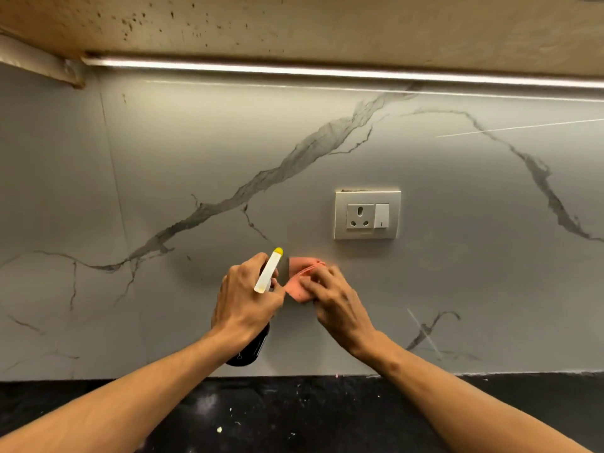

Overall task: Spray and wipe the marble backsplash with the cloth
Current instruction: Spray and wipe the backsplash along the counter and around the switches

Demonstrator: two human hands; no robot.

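Head view. The left hand (pixel 248 299) has its fingers curled round the neck of a spray bottle (pixel 267 274). The bottle's white, yellow-tipped head points at the marble backsplash (pixel 196 142), and its dark body hangs below the palm. Just beside it, the right hand (pixel 336 302) lays fairly straight fingers flat over a pink cloth (pixel 299 282) and presses it against the marble. The cloth sits below and to the left of the socket plate (pixel 367 214), near it but not touching. The black countertop (pixel 294 413), flecked with pale specks, runs along the wall's foot. A light strip (pixel 327 70) glows under the spotted cabinet underside (pixel 327 24).

Progress, as a judgement: wiping appears to be under way on one small patch at mid-wall. No droplets or wet streaks can be made out, so sprayed or cleaned areas cannot be told from untreated ones. The broad veined expanse to either side and above probably remains to be covered, with care needed round the socket.
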